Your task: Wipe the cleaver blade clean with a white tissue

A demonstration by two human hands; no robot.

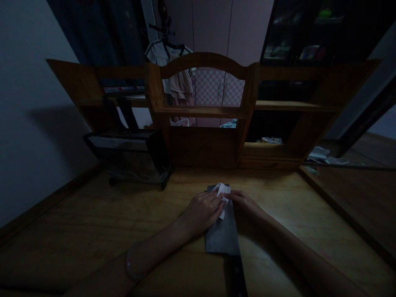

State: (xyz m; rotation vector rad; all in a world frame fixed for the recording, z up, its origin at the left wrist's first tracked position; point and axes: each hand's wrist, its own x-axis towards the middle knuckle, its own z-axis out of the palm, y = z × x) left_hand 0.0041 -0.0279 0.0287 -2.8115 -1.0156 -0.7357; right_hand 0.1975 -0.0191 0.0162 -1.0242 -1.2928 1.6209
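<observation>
A cleaver point(222, 238) lies flat on the wooden table, its black handle point(237, 276) pointing toward me. Over the far end of the blade is a crumpled white tissue point(223, 189). My left hand point(204, 209) is closed on the tissue from the left and rests against the blade. From the right, my right hand point(243, 201) reaches in with its fingertips pinched at the tissue's edge, above the blade's right side. The dim light partly hides the fingertips of both hands.
A dark knife block point(133, 152) stands at the table's back left with black handles point(127, 113) sticking up. Along the back edge runs a wooden shelf unit point(202, 110). The wooden tabletop point(123, 218) meets a white wall point(34, 136) on the left.
</observation>
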